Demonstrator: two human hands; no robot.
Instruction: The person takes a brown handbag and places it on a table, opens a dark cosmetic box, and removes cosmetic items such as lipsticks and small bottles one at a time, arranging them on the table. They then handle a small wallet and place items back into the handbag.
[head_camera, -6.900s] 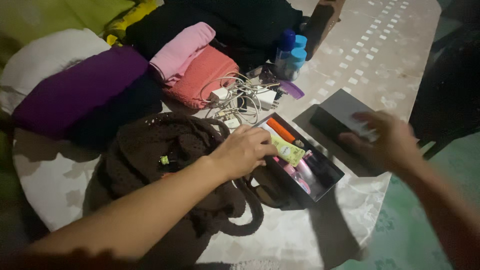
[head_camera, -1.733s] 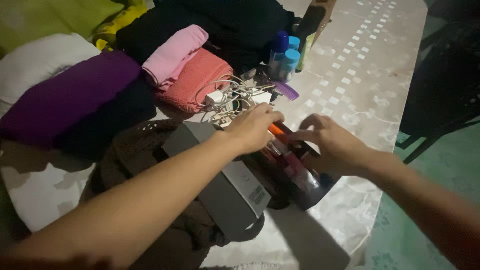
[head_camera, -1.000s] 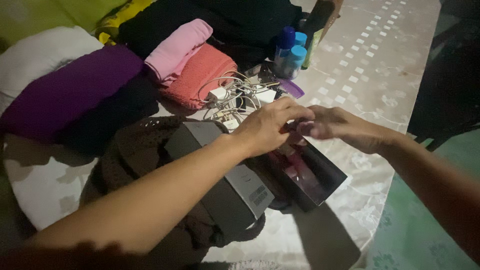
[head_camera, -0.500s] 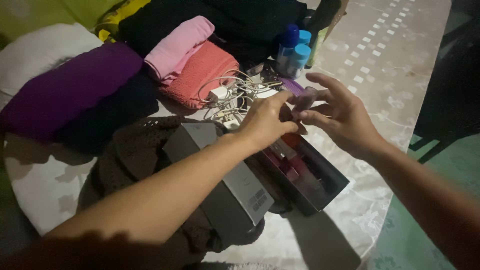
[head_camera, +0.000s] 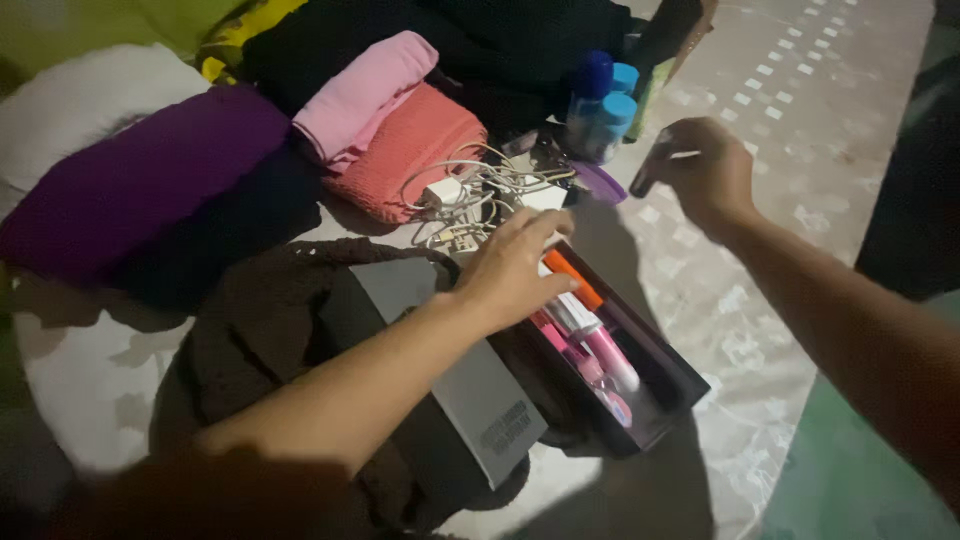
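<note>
Two hands (head_camera: 515, 270), three blue-capped bottles (head_camera: 600, 105)

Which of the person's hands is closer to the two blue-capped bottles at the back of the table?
Right. The right hand, holding a small dark item, is just beside the blue-capped bottles; the left hand rests farther away on the open black box.

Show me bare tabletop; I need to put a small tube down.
Bare cloth lies right of the blue-capped bottles, beyond the right hand. Another strip lies right of the black tray. Crowded: cables, folded clothes, brown bag.
</note>
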